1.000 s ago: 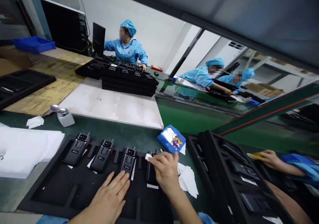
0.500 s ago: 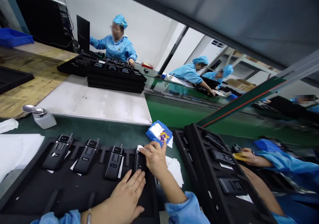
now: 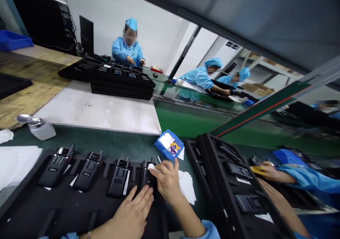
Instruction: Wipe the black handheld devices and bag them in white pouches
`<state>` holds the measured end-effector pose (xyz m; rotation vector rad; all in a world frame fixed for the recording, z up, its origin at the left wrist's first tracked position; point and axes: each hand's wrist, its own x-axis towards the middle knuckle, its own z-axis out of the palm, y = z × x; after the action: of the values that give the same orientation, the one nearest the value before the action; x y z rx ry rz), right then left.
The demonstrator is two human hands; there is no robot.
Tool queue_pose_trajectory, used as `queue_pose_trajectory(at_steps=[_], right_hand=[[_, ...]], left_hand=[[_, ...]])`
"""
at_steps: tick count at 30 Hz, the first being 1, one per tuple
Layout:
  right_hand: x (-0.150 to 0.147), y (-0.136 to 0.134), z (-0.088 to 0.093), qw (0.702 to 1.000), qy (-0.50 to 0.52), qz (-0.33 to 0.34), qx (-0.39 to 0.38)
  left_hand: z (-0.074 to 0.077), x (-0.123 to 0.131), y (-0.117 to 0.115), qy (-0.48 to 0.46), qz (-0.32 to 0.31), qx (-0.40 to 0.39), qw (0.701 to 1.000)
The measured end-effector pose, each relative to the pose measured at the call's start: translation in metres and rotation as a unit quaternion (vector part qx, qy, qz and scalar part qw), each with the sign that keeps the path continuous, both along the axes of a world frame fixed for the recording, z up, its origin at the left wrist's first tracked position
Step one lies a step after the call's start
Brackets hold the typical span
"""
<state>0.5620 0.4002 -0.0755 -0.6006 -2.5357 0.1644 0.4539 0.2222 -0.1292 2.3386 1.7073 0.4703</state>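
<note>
My left hand (image 3: 132, 210) lies flat with its fingers stretched over the lower end of the rightmost two-way radio (image 3: 146, 173). Pinched in my right hand (image 3: 168, 178) is a small white wipe (image 3: 151, 166), pressed against the upper part of that same radio. The radio is black, with a short antenna, and rests in a black foam tray (image 3: 66, 210). To its left in the tray are more black radios of the same kind, among them one radio (image 3: 118, 177) beside my left hand, with white paper slips next to them.
A blue box (image 3: 160, 148) with wipes and purple-yellow pieces stands behind my right hand. White wipes (image 3: 188, 187) lie to its right. Stacked foam trays (image 3: 209, 161) lean at the right, beside a co-worker's hand (image 3: 271, 172) holding something yellow. A dispenser bottle (image 3: 44, 130) stands at the left.
My right hand's wipe has shifted slightly down on the radio, baring more of its top. My left hand stays on the lower end. The co-worker at the back has brought both hands together.
</note>
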Motion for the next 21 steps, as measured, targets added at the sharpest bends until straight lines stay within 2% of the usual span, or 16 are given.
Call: queue_pose_trajectory(at_steps=[4, 6, 13, 18, 21], right_hand=[[-0.013, 0.003, 0.002, 0.997, -0.035, 0.063, 0.007], [-0.012, 0.009, 0.003, 0.997, -0.040, 0.072, 0.007], [0.031, 0.025, 0.004, 0.999, -0.019, 0.040, 0.020], [0.003, 0.016, 0.010, 0.999, -0.016, 0.030, 0.010], [-0.006, 0.010, 0.007, 0.999, -0.034, 0.018, 0.008]], left_hand=[[0.003, 0.001, -0.001, 0.007, 0.012, -0.006, 1.000], [0.006, 0.000, -0.003, 0.010, 0.015, -0.007, 1.000], [0.006, -0.001, -0.003, 0.004, 0.004, -0.011, 1.000], [0.008, -0.001, -0.002, 0.000, 0.008, -0.023, 1.000], [0.010, -0.002, -0.003, 0.000, 0.008, -0.028, 1.000]])
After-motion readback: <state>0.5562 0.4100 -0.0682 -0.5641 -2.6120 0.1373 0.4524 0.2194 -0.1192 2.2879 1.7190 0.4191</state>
